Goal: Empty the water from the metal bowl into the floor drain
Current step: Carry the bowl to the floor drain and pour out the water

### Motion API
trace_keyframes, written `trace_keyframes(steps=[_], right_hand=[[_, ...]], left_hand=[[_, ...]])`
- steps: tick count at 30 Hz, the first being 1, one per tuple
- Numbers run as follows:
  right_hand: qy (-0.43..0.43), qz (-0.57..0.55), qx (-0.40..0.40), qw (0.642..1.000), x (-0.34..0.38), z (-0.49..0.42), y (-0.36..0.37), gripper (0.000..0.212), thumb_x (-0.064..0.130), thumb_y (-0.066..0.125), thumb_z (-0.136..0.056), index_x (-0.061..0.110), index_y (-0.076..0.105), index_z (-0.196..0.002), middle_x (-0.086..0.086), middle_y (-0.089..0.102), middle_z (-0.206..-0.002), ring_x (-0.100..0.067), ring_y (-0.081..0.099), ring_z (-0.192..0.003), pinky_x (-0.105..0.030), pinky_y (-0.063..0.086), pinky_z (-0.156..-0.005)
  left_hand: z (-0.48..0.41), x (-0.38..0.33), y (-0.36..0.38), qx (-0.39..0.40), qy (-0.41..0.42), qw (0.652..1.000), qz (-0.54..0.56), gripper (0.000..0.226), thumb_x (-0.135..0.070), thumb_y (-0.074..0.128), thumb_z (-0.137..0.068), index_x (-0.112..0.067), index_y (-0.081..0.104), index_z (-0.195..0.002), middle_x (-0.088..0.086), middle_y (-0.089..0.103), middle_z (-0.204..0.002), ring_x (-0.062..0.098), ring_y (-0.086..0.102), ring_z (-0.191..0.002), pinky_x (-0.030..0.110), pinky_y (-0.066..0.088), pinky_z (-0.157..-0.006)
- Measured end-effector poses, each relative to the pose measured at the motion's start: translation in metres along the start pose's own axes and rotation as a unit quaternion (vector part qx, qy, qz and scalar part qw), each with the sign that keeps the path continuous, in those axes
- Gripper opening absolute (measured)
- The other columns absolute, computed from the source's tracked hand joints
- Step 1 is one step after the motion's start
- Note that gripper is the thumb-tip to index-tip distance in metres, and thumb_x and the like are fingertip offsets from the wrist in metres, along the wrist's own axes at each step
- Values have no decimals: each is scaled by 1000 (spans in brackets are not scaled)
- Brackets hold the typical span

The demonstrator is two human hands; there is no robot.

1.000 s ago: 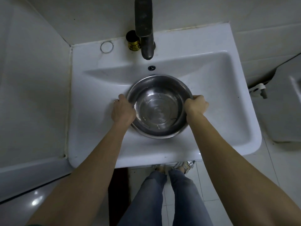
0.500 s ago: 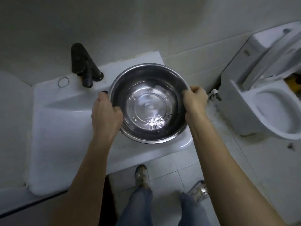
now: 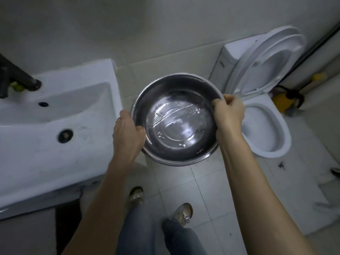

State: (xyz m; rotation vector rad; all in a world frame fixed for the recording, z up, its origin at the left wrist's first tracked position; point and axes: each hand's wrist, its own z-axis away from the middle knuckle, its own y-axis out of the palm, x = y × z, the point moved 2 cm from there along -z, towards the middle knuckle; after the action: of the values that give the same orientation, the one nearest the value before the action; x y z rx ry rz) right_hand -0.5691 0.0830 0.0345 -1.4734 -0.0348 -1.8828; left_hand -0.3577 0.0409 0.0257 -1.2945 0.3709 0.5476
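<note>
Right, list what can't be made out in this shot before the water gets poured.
- Floor drain: none shows in the head view; the metal bowl and both arms cover much of the tiled floor.
- Water depth: only glints show.
- Left hand and right hand: the fingers under the rim are hidden by the bowl.
- Tap: cut off by the left edge.
- Yellow object beside the toilet: blurred.

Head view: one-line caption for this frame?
Left hand and right hand hold a water-filled metal bowl over floor tiles between sink and toilet.
</note>
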Motion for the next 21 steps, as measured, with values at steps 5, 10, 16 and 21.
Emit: trace_keyframes(steps=[5,10,16,21], right_hand=[[29,-12,-16,999,-23,-56,-20,40,29,51,-61,23,63,-99,-11,63,-118,-32,58,-113,-52,48,-98],[76,-13,-26,997,-46,-135,-10,41,23,54,-70,20,61,-110,-11,60,-121,-32,56,-115,-49,47,-101],[71,-27,-16,997,-63,-165,7,46,22,49,-63,20,59,-107,-12,61,-119,-34,56,-114,-49,48,-99],[84,-27,-12,996,-89,-212,38,35,18,47,-66,23,57,-100,-13,62,-118,-34,55,-114,-49,46,-100]], left_hand=[[-13,-32,51,15,8,1000,-7,29,0,49,-84,2,48,-113,23,60,-106,40,60,-94,51,53,-82],[-60,-78,125,51,-15,999,-3,30,4,51,-86,2,49,-116,23,60,-108,36,59,-92,42,49,-73],[-84,-66,159,52,-26,998,-11,30,2,48,-86,1,48,-116,26,60,-113,40,58,-99,38,38,-72],[-123,-59,207,50,-48,997,-34,29,-2,49,-86,2,47,-115,27,61,-113,40,59,-99,37,39,-71]])
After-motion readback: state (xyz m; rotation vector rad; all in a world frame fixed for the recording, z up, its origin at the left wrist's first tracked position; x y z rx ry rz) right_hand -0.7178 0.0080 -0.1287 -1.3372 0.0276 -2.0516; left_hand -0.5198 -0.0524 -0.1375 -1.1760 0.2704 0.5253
